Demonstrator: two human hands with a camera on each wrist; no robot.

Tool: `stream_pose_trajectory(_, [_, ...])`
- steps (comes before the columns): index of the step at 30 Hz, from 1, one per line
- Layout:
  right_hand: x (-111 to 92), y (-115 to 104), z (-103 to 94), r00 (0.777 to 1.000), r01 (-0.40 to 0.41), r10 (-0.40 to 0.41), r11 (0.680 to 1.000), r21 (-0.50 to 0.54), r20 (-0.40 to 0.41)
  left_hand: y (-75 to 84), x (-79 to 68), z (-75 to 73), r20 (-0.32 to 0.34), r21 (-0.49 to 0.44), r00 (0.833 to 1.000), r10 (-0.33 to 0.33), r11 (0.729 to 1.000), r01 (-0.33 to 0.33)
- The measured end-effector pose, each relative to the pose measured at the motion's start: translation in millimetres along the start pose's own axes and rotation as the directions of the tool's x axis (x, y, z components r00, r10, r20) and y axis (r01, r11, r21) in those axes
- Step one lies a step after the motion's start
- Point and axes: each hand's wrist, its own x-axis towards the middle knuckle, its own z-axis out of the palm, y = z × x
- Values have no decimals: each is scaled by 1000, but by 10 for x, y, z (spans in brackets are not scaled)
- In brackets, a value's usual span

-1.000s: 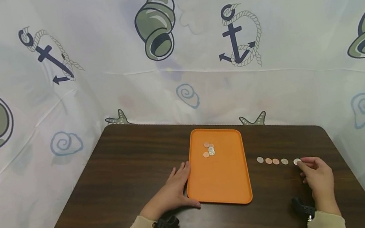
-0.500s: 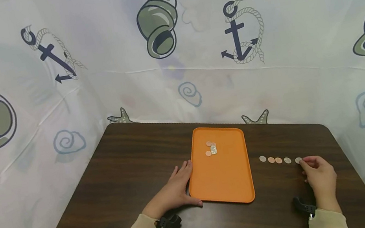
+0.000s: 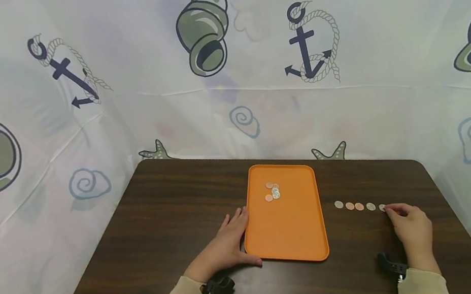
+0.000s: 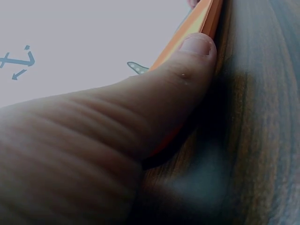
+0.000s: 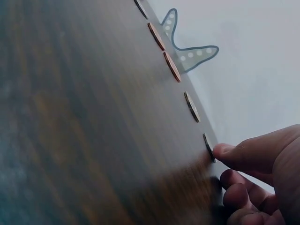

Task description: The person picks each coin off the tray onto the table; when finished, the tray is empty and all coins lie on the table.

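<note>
My right hand (image 3: 414, 226) has its thumb and forefinger pinched at the edge of a silver coin (image 3: 382, 207), the rightmost of a row lying on the table. In the right wrist view the thumb tip meets the near end of that coin (image 5: 209, 148), and the other fingers are curled. Left of it in the row come another silver coin (image 3: 371, 206), two copper coins (image 3: 359, 206) side by side, and a silver coin (image 3: 339, 204) at the far end. Along the left edge of an orange tray (image 3: 286, 231) rests my left hand (image 3: 226, 248), fingers spread, thumb at the front corner.
A small cluster of copper and silver coins (image 3: 275, 192) lies in the upper left of the tray, some overlapping. The dark wood table (image 3: 155, 221) meets a white curtain (image 3: 146, 53) with printed shells and anchors at its back and sides.
The rightmost silver coin has slid left with my right fingers, narrowing the gap to the coin beside it. My left hand and the tray stay put; the head view has shifted slightly.
</note>
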Motion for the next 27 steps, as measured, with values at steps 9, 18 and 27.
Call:
stream_pose_trajectory(9, [29, -37, 17, 1000, -16, 16, 1000, 22, 21, 4, -24, -19, 1, -1, 1000, -5, 1000, 5])
stream_pose_trajectory(18, [44, -65, 55, 999, -38, 37, 997, 69, 14, -54, -14, 17, -9, -6, 1000, -10, 1000, 10])
stream_pose_trajectory(27, [-18, -183, 130, 996, -76, 86, 943, 324, -19, -66, -5, 46, 2, 27, 1000, -22, 999, 22])
